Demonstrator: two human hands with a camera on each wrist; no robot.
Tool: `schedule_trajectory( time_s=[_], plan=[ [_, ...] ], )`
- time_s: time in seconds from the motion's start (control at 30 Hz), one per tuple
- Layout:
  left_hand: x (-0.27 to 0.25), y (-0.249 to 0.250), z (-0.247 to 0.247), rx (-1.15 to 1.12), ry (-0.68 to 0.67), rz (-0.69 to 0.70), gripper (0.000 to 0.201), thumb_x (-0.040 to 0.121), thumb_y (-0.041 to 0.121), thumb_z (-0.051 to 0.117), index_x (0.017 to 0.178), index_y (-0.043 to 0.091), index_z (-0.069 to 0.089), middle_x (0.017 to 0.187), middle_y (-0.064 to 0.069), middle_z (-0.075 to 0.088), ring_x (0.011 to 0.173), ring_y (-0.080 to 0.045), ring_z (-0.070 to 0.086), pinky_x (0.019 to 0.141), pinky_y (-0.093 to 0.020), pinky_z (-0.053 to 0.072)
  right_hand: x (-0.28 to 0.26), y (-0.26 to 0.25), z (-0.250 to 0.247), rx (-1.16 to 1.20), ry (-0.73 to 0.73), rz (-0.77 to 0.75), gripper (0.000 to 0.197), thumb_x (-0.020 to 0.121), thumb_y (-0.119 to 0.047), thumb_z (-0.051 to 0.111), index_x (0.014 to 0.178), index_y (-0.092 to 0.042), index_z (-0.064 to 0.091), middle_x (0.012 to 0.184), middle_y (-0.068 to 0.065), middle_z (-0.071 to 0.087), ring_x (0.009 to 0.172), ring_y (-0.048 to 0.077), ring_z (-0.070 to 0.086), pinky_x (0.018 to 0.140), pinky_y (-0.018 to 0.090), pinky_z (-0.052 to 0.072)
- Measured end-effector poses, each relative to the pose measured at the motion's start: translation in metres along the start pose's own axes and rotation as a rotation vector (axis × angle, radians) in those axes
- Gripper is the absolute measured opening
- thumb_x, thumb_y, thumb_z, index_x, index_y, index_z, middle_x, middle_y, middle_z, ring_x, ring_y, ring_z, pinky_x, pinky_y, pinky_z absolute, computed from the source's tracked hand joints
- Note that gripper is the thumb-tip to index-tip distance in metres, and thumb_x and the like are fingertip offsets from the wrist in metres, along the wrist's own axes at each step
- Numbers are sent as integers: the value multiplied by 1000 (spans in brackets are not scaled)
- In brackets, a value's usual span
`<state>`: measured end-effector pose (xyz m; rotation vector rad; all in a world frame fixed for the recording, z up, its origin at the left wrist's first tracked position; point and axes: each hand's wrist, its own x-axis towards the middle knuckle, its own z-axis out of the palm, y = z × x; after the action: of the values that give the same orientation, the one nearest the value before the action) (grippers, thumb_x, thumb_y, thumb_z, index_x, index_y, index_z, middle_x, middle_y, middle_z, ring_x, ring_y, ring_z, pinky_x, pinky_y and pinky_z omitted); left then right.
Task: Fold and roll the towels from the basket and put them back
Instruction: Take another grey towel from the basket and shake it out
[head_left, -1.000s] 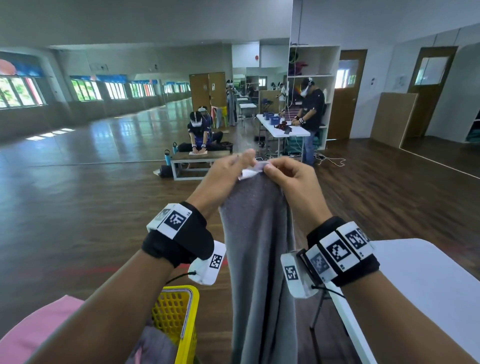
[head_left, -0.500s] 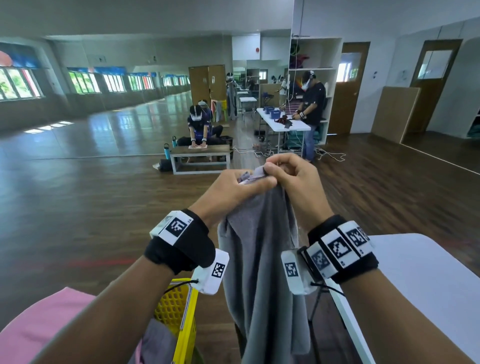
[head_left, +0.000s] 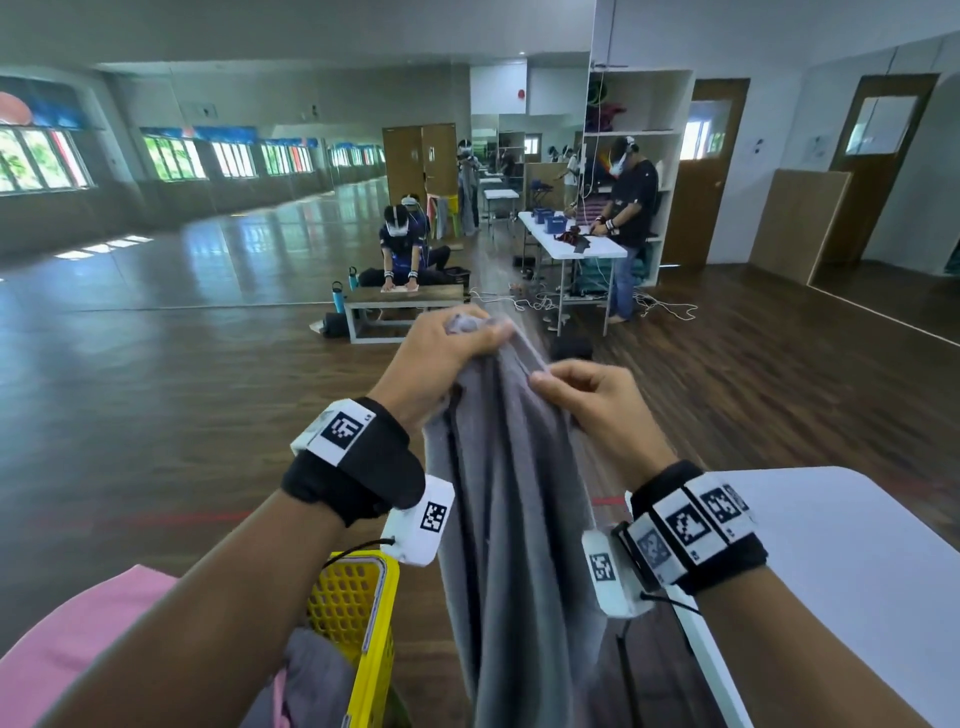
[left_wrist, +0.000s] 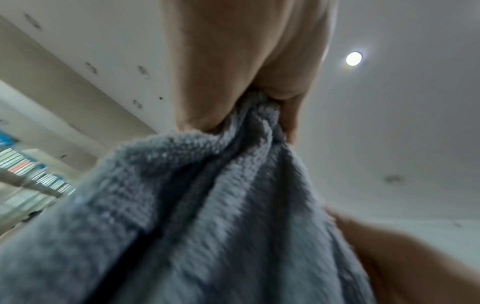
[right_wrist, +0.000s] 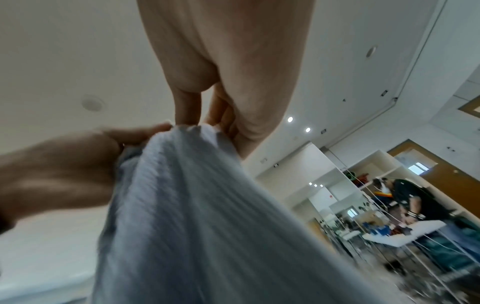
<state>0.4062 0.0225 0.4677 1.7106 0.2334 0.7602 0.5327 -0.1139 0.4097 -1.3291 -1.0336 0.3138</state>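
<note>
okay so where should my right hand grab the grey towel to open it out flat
Probably the top hem. The grey towel hangs bunched from the left hand; the right hand already pinches that edge close beside it, so sliding rightward along the hem to the far corner should spread it.

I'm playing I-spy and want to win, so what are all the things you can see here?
grey towel: one, grey, hanging in the air from both hands
basket: one, yellow, low left, cloth inside
pink cloth: one, pink, bottom left
white table: one, white, right
bench: one, a person kneeling behind it
far table: one, white, a person standing at it
left hand: grips the towel's top
right hand: pinches the towel's edge
</note>
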Motion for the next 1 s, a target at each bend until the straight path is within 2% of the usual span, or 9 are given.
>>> schedule_trajectory(
  time_s=[0.1,0.23,0.3,0.47,0.57,0.67,0.77,0.87,1.0],
  plan=[
    [2,2,0,-144,40,-42,14,89,16,63,90,3,58,77,-3,64,71,-13,63,64,-23,52,-7,5,-2,21,33,9,12,89,-18,68,91,-10,77,83,0,74,75,7,64,66,22,47],
    [-10,-9,15,85,-266,-86,19,83,18,71,93,4,64,84,-9,64,78,-12,61,71,-22,50,8,-16,-5,-5,68,-156,12,90,-10,66,94,-2,74,90,8,75,82,10,66,76,22,51],
    [-10,-9,17,104,-234,-69,12,85,11,69,88,1,63,80,-8,60,74,-12,57,69,-22,47,8,-13,-6,-9,44,-140,11,90,-10,66,93,-2,73,90,9,74,81,11,66,75,23,52],
    [-2,-16,12,-75,-100,-107,20,90,25,64,91,5,58,87,-16,54,84,-27,50,78,-38,43,-16,15,-19,17,-37,45,16,92,-21,64,90,-9,74,83,2,72,77,11,65,69,26,48],
    [-9,-23,27,-33,-160,-128,40,81,33,70,100,-2,62,91,-16,60,86,-23,55,79,-32,48,-9,5,-26,-1,10,-85,12,93,-15,63,93,-6,72,87,1,71,81,7,63,73,18,48],
    [-13,-25,45,-16,-264,-126,27,82,27,72,92,4,65,85,-12,58,82,-21,53,75,-31,44,-1,1,-31,-12,-4,-122,8,91,-13,66,93,-6,70,85,1,70,78,7,62,72,17,47],
    [-4,-23,46,-64,-120,-100,20,85,21,70,81,8,56,76,-10,50,72,-20,47,66,-28,40,-14,20,-46,-2,-67,31,10,91,-22,66,88,-16,73,81,-2,71,75,7,63,71,22,47],
    [4,-28,43,-136,-49,-134,21,80,24,73,77,12,56,77,-11,52,73,-22,50,71,-32,41,-31,33,-65,-6,-46,61,14,92,-22,65,84,-18,74,80,-5,71,75,5,62,72,23,47],
    [-2,-39,76,33,-292,-218,33,81,29,73,99,2,67,94,-14,67,89,-22,63,84,-35,51,-19,18,-77,-16,-28,-79,11,92,-13,64,91,-9,74,89,1,74,84,6,65,77,18,48]
  ],
)
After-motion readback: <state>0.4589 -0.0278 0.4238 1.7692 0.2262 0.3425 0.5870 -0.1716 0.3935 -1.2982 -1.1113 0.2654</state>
